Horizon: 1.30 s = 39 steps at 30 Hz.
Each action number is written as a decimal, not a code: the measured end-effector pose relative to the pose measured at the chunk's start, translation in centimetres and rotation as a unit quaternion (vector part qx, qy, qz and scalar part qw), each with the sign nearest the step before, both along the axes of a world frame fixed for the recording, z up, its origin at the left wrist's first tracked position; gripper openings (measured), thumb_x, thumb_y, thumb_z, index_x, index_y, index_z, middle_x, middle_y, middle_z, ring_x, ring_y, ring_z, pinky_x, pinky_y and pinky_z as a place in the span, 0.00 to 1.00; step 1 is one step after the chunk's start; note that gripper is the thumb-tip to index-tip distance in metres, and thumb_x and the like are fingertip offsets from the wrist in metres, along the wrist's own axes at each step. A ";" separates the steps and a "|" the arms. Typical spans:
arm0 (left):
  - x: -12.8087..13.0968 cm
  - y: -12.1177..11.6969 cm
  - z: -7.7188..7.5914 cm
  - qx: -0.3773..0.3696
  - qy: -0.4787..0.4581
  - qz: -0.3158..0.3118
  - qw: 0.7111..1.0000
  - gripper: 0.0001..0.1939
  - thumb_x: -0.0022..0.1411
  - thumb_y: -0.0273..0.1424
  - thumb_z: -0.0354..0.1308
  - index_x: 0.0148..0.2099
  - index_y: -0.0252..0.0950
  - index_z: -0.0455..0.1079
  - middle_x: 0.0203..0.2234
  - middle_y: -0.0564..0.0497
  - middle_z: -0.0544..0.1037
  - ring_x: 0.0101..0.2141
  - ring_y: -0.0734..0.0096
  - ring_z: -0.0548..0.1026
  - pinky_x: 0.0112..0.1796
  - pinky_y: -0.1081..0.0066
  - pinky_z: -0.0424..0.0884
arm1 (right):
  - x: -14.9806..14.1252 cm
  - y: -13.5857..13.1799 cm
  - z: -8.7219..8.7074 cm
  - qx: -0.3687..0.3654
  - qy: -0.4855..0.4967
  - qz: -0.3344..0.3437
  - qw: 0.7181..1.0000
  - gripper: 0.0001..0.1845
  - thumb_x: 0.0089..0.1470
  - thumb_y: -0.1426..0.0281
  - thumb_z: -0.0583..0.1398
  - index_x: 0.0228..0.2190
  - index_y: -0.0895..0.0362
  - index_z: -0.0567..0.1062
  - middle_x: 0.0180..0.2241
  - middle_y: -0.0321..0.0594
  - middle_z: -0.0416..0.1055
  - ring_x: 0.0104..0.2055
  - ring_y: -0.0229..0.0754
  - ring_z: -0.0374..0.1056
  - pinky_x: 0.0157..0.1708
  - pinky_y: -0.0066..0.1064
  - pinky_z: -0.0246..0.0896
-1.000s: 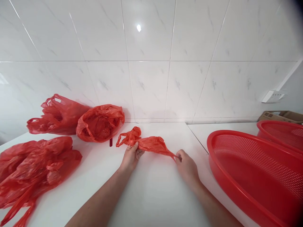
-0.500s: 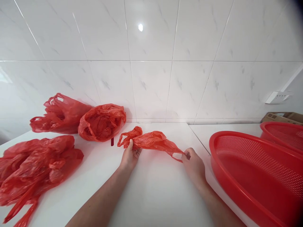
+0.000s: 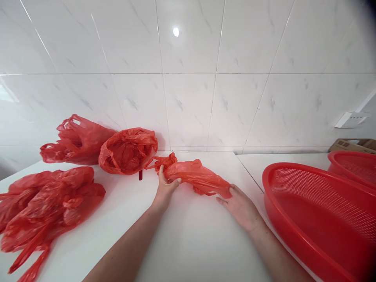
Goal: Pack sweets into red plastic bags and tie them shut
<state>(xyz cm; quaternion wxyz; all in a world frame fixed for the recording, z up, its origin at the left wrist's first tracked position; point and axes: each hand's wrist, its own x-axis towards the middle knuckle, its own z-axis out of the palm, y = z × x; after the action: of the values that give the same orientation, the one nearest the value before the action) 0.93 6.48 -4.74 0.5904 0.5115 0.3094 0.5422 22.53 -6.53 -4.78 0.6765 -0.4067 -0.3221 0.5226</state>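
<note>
A crumpled red plastic bag (image 3: 196,175) stretches across the white table between my two hands. My left hand (image 3: 165,190) is at its bunched left end, with thumb and forefinger spread apart against the plastic. At the right end, my right hand (image 3: 242,205) touches the bag with its fingers stretched out and its thumb apart. Some fingertips of both hands are hidden by the bag. Just beyond my left hand lies another red plastic bag (image 3: 129,150), its wide mouth facing me and more red plastic inside.
Red bags (image 3: 48,199) are heaped at the left, and a full red bag (image 3: 91,141) leans by the tiled wall. A large red mesh basket (image 3: 308,219) stands at the right, with a second basket (image 3: 355,164) and a cardboard box (image 3: 352,145) behind. A wall socket (image 3: 351,119) is above.
Both hands have loosened their pinch and their fingers have spread. The bag's right part now looks wider, and its handle loop no longer shows between my right fingers.
</note>
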 end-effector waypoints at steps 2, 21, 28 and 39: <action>0.2 0.1 -0.5 -0.012 0.061 0.002 0.998 0.48 0.48 0.33 0.67 0.66 0.47 0.44 0.46 0.46 0.73 0.43 0.65 0.74 0.40 0.68 0.70 | 0.2 0.0 0.3 0.019 0.070 0.013 0.997 0.14 0.51 0.57 0.59 0.38 0.50 0.74 0.51 0.41 0.68 0.54 0.49 0.62 0.50 0.47 0.58; 0.1 0.3 -0.3 -0.007 0.044 0.104 0.994 0.08 0.54 0.36 0.53 0.32 0.36 0.64 0.29 0.51 0.71 0.32 0.68 0.70 0.34 0.67 0.68 | 1.1 -0.1 -0.4 -0.115 -0.244 -0.217 0.938 0.17 0.46 0.57 0.61 0.21 0.55 0.63 0.20 0.30 0.59 0.22 0.34 0.54 0.21 0.25 0.49; 0.1 -3.8 0.7 0.480 0.274 0.139 0.822 0.10 0.57 0.29 0.58 0.43 0.44 0.69 0.49 0.46 0.72 0.52 0.56 0.64 0.56 0.52 0.50 | 0.6 0.0 -0.3 -0.112 -0.286 -0.220 0.926 0.21 0.47 0.50 0.59 0.21 0.55 0.62 0.20 0.30 0.59 0.23 0.35 0.55 0.21 0.26 0.51; 1.7 -3.4 0.3 0.409 0.601 -0.029 0.686 0.11 0.55 0.34 0.57 0.41 0.37 0.68 0.36 0.44 0.74 0.34 0.56 0.72 0.30 0.65 0.67 | -0.5 -0.6 0.4 -0.098 -0.537 -0.240 0.803 0.23 0.58 0.52 0.47 0.40 0.55 0.70 0.41 0.44 0.69 0.36 0.44 0.67 0.31 0.32 0.62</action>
<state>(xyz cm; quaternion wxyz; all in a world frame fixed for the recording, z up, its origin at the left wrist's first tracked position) 2.62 3.03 -4.42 0.0255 0.9273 0.3307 0.1735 22.06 -7.12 -4.39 0.4560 -0.7505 -0.4731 0.0709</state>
